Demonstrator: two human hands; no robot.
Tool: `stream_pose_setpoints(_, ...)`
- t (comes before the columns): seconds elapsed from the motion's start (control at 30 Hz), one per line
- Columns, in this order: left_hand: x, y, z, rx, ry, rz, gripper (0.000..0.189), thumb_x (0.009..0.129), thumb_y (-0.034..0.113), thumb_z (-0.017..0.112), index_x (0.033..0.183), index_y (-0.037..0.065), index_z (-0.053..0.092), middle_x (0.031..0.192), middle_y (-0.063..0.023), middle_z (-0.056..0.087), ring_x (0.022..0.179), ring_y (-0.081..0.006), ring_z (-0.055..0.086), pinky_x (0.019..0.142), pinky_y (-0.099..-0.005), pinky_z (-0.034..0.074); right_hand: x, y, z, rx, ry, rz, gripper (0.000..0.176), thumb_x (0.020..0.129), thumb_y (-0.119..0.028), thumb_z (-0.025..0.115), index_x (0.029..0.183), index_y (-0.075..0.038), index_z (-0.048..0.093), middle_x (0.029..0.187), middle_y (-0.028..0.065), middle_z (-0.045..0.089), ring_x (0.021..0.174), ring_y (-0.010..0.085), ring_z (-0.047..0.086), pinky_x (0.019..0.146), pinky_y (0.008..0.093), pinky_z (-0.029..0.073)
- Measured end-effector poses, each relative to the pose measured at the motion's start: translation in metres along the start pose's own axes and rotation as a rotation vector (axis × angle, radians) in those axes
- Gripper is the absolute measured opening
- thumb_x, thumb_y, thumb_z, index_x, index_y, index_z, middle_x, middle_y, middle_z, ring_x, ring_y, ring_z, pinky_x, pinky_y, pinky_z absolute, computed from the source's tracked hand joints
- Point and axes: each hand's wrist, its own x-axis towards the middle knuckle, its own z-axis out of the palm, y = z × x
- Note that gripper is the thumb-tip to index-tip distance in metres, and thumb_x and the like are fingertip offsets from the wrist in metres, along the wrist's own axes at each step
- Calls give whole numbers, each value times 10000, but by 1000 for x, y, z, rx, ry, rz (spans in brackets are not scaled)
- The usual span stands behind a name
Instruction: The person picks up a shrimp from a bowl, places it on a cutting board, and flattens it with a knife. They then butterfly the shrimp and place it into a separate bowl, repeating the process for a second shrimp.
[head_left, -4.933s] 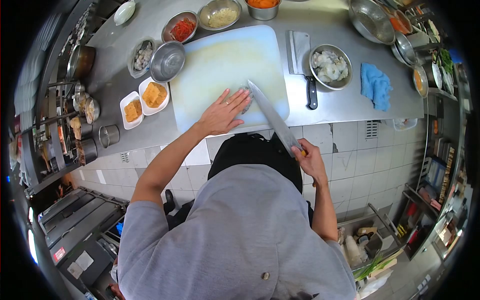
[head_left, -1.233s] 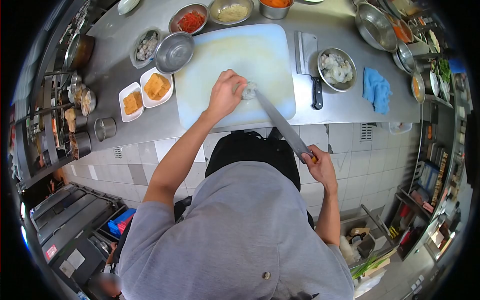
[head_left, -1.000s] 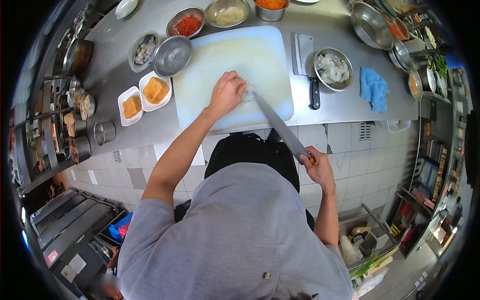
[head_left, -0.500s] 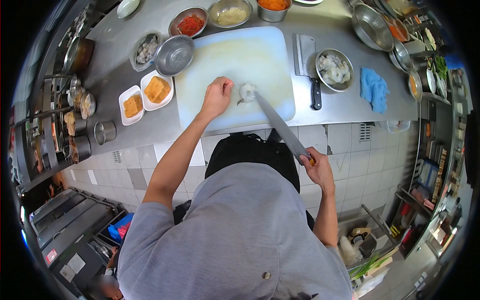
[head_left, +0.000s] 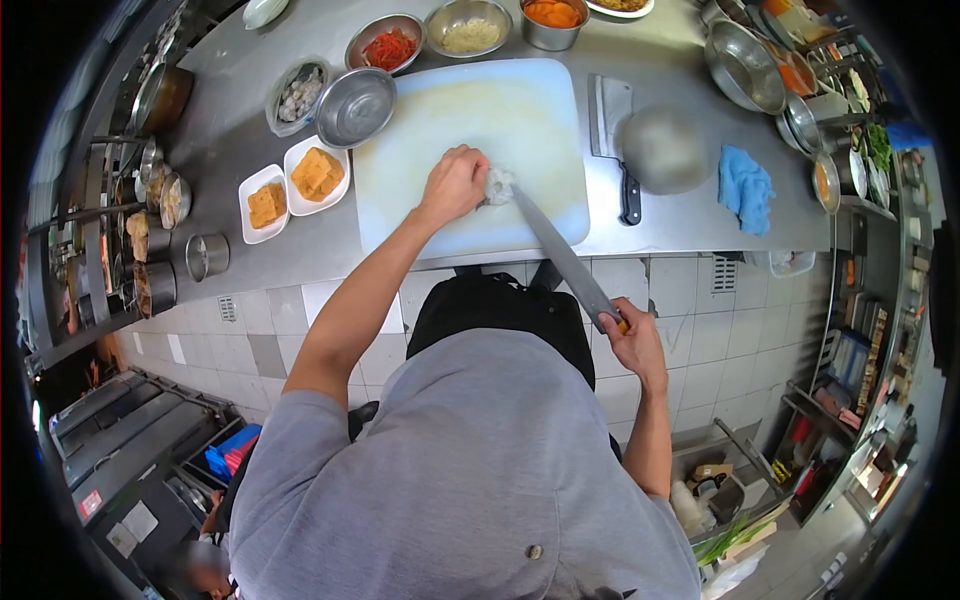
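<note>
A peeled raw shrimp lies on the white cutting board. My left hand has its fingers curled and pressed against the shrimp's left side, and the fingertips are partly hidden. On the opposite side, the tip of a long-bladed knife touches the shrimp. My right hand is wrapped around the knife's yellowish handle, out past the table's front edge.
Right of the board lie a cleaver, a blurred round bowl and a blue cloth. To the left are a metal bowl, a bowl of greyish seafood and two white dishes with orange-brown blocks. Red strips fill a bowl behind.
My left hand has moved right, from beside the shrimp to against it. The knife tip and my right hand stay almost in place. The bowl on the right now appears blurred.
</note>
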Motion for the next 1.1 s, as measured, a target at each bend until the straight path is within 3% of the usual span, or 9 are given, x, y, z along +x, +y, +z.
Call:
stream_pose_setpoints(0.1, -9, -4, -2, -101, 13, -171, 130, 957, 88, 623, 986, 8, 720, 984, -201, 693, 966, -380, 667, 874, -468, 536, -3, 4, 3, -8, 12, -4, 177, 989, -130, 727, 1093, 8, 688, 744, 190, 706, 611, 258, 655, 621, 360, 522)
stream_pose_setpoints(0.2, -15, -8, -5, -196, 39, -288, 142, 974, 88, 618, 1006, -1, 724, 1006, -220, 701, 931, -382, 688, 852, -466, 546, -2, 4, 2, -5, 15, -19, 183, 987, -143, 727, 1083, 7, 686, 752, 205, 704, 615, 301, 659, 629, 373, 525)
stream_pose_setpoints(0.3, -18, -6, -9, -209, 22, -303, 146, 982, 88, 622, 1022, -8, 725, 1026, -231, 709, 907, -379, 702, 836, -465, 555, 5, -3, 6, -12, 22, -57, 199, 982, -163, 728, 1084, 2, 681, 771, 230, 706, 662, 392, 679, 653, 408, 536)
stream_pose_setpoints(0.4, -21, -7, -9, -161, 61, -264, 147, 980, 83, 621, 1022, -16, 721, 1019, -233, 711, 899, -377, 703, 837, -463, 556, 22, -6, 16, -15, 44, -167, 196, 1009, -168, 713, 1058, 19, 678, 720, 164, 671, 603, 235, 587, 617, 369, 488)
stream_pose_setpoints(0.5, -25, -9, -13, -139, 110, -253, 146, 977, 73, 616, 1027, -21, 717, 1018, -232, 713, 896, -380, 703, 833, -465, 556, 35, -11, 22, -66, 23, -157, 190, 1015, -162, 701, 1062, 20, 677, 739, 173, 691, 614, 250, 622, 629, 376, 501)
stream_pose_setpoints(0.7, -41, -12, -26, -284, 81, -297, 200, 1063, 166, 607, 1080, -9, 701, 891, -98, 675, 766, -178, 601, 738, -336, 512, 38, -9, 26, -49, 11, -150, 177, 1022, -153, 689, 1071, 17, 681, 737, 166, 692, 604, 244, 603, 625, 378, 499)
stream_pose_setpoints(0.8, -52, 0, -42, -374, -4, -428, 217, 1072, 184, 598, 1085, -8, 697, 938, -124, 690, 804, -196, 633, 759, -354, 521, 36, -9, 25, -62, -3, -144, 177, 1025, -153, 688, 1083, 14, 682, 737, 167, 691, 604, 244, 602, 624, 380, 499)
stream_pose_setpoints(1.0, -81, 4, -51, -593, -8, -409, 211, 1105, 218, 591, 1075, 27, 676, 897, 41, 584, 846, -71, 504, 789, -253, 446, 37, -12, 24, -74, -9, -141, 199, 1024, -170, 697, 1106, 10, 679, 737, 169, 691, 602, 250, 605, 617, 380, 496)
stream_pose_setpoints(1.1, -89, 4, -57, -628, 42, -375, 212, 1100, 226, 610, 1071, 29, 684, 889, 49, 579, 834, -64, 494, 790, -246, 440, 35, -14, 22, -17, -7, -118, 166, 997, -158, 707, 1083, -19, 675, 781, 249, 662, 653, 429, 622, 633, 424, 505)
